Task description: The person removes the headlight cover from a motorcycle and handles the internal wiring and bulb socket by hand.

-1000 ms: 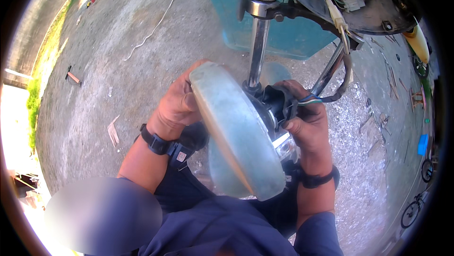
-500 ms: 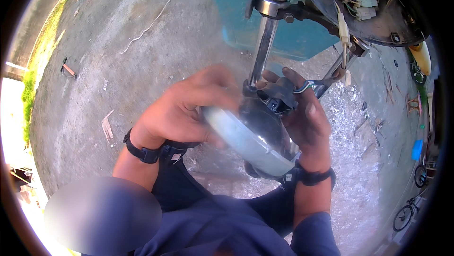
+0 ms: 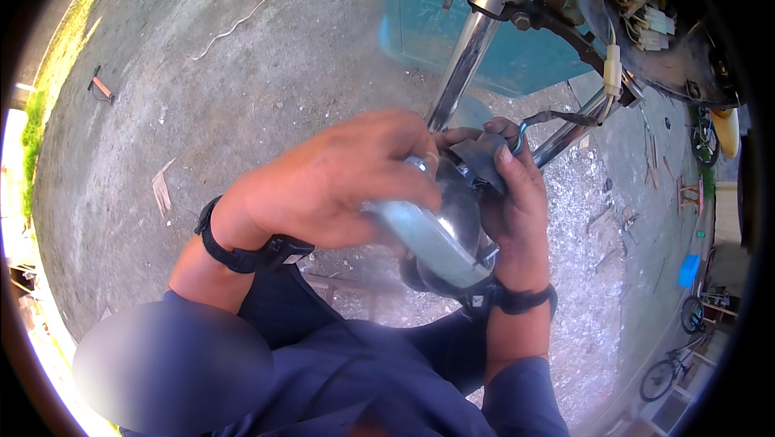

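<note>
A round headlight with a black bowl back (image 3: 462,215) and a pale, clear lens rim (image 3: 440,247) sits tilted in front of my body, below a chrome fork tube (image 3: 476,37). My left hand (image 3: 339,174) reaches over its left side, fingers bent, with a small shiny piece (image 3: 416,164) showing at the fingertips; its kind is unclear. My right hand (image 3: 517,203) is behind the headlight's right side. Its thumb and fingers pinch a black rubber boot (image 3: 483,159), from which wires (image 3: 521,136) run up to a white connector (image 3: 613,69). My left thumb is hidden.
An open round black housing (image 3: 654,41) full of wires and plugs hangs at upper right. Behind the fork stands a teal panel (image 3: 452,25). On the concrete ground lie an orange-handled tool (image 3: 102,87), a wood scrap (image 3: 163,187) and a white cord (image 3: 258,9). Bicycles (image 3: 668,372) stand far right.
My left hand has moved right, from the lens's edge to over the headlight's back. The right thumb has closed onto the rubber boot. The whole view has shifted slightly.
</note>
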`<state>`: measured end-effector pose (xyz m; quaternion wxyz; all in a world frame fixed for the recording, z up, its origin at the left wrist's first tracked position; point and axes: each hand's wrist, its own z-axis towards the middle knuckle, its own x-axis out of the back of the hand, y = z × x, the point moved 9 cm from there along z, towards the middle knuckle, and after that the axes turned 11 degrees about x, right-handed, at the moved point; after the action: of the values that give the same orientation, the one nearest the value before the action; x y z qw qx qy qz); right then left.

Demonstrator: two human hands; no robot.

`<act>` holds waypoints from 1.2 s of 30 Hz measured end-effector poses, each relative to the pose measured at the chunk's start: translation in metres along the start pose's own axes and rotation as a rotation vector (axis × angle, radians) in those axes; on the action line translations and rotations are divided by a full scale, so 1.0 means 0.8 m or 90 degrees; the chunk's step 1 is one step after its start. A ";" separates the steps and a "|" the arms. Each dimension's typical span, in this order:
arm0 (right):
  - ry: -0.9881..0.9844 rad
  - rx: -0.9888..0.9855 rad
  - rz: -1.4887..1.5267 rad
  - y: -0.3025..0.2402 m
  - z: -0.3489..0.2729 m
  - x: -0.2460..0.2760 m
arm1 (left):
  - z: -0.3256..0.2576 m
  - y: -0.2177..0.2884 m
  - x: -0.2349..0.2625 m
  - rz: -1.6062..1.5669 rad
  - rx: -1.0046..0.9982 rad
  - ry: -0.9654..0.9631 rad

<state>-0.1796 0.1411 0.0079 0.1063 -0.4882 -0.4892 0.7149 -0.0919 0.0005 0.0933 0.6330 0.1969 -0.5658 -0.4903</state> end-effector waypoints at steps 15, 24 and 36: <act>-0.013 0.020 0.032 0.003 -0.004 -0.001 | 0.000 -0.010 0.006 -0.077 0.011 -0.010; 0.014 0.028 0.020 -0.001 -0.007 -0.003 | -0.001 -0.021 0.006 -0.126 0.010 -0.007; -0.032 0.034 0.072 -0.005 0.000 0.005 | -0.004 -0.039 0.019 -0.295 0.062 0.030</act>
<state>-0.1827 0.1457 0.0084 0.0667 -0.4939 -0.4442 0.7445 -0.1035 -0.0269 0.0750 0.5065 0.3630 -0.5136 -0.5899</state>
